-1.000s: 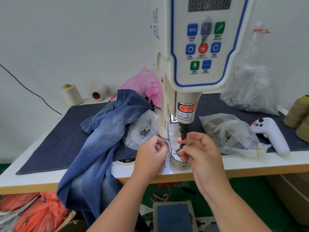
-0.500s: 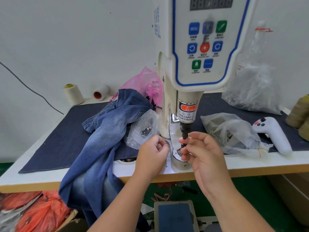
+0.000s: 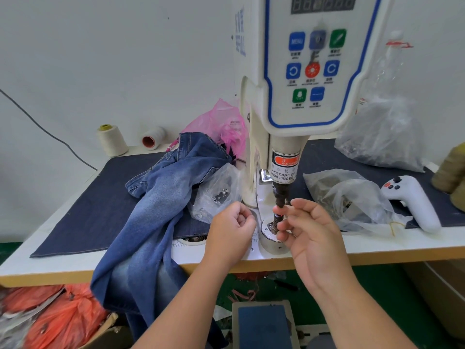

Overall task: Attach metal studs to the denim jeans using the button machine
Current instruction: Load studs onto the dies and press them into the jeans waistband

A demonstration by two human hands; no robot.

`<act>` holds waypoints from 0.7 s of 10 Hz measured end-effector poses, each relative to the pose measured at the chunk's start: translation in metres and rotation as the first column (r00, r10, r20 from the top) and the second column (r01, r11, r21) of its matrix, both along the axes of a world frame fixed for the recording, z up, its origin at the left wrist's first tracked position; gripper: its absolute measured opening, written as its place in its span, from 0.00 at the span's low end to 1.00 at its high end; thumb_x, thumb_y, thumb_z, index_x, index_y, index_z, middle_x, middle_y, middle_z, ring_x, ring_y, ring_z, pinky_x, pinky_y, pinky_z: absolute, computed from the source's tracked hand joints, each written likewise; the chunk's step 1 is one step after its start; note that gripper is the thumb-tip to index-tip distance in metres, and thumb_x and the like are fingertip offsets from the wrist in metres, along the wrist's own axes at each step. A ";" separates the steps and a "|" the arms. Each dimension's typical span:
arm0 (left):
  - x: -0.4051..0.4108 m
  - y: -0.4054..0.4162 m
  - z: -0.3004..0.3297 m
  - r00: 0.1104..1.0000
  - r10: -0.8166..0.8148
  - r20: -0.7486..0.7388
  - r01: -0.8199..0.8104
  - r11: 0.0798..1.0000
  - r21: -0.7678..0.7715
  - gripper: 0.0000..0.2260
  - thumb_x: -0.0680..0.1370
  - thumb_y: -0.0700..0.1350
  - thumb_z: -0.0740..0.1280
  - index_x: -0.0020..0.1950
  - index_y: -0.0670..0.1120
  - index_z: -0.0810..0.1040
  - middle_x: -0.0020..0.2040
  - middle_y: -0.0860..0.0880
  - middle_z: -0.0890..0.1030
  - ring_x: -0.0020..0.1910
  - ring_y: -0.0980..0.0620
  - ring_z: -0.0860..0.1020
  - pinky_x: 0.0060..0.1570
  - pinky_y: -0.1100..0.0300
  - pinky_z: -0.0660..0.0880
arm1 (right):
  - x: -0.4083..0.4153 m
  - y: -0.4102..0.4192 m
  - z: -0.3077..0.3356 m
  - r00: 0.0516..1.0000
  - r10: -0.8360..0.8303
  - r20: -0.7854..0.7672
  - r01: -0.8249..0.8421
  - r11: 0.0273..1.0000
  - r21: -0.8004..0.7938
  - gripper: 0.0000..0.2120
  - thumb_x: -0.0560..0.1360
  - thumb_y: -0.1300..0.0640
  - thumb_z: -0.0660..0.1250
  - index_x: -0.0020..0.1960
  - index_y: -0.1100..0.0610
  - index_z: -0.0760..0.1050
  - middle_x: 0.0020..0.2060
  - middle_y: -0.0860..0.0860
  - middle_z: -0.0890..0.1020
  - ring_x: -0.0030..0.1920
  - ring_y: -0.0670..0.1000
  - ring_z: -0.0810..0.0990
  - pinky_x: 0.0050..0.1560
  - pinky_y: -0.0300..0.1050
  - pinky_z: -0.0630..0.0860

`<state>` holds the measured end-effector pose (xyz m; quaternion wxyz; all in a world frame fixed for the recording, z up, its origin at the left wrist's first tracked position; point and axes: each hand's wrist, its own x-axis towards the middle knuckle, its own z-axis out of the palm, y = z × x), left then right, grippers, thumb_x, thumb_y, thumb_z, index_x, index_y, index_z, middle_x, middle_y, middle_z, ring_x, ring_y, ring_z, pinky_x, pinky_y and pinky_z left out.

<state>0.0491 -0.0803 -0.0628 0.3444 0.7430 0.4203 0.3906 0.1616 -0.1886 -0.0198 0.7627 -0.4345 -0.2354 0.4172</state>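
Note:
The white button machine (image 3: 309,79) stands at the table's middle, its dark punch (image 3: 279,195) pointing down at the round lower die (image 3: 270,229). My right hand (image 3: 312,235) reaches the punch tip with thumb and forefinger pinched there; any stud between them is too small to make out. My left hand (image 3: 231,233) is curled into a loose fist just left of the die; what it holds is hidden. The blue denim jeans (image 3: 161,210) lie crumpled left of the machine and hang over the table's front edge. A clear bag of studs (image 3: 217,195) rests against the jeans.
A second clear bag (image 3: 352,200) and a white handheld controller (image 3: 412,202) lie right of the machine. A big plastic bag (image 3: 382,137) sits behind them, thread cones (image 3: 112,139) at back left, a pink bag (image 3: 221,124) behind the jeans. A foot pedal (image 3: 263,326) lies below.
My right hand's fingers have shifted slightly upward along the punch tip. My left fist has stayed beside the die.

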 end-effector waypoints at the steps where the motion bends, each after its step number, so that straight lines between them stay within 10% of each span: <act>1: 0.000 0.000 0.001 1.000 -0.002 0.004 0.002 1.000 -0.001 0.07 0.76 0.41 0.66 0.38 0.49 0.75 0.25 0.57 0.70 0.26 0.59 0.66 0.29 0.68 0.67 | 0.001 0.000 0.001 0.999 -0.001 0.050 0.002 1.000 -0.012 0.10 0.76 0.70 0.64 0.50 0.57 0.78 0.45 0.58 0.86 0.35 0.49 0.80 0.35 0.42 0.78; 7: 0.000 0.001 -0.001 1.000 0.000 0.002 0.000 1.000 -0.006 0.08 0.75 0.42 0.66 0.37 0.51 0.74 0.25 0.57 0.70 0.26 0.60 0.66 0.28 0.69 0.67 | -0.001 -0.003 0.005 0.995 0.005 0.097 -0.007 1.000 0.021 0.12 0.73 0.68 0.67 0.46 0.52 0.81 0.47 0.60 0.85 0.35 0.49 0.80 0.36 0.44 0.77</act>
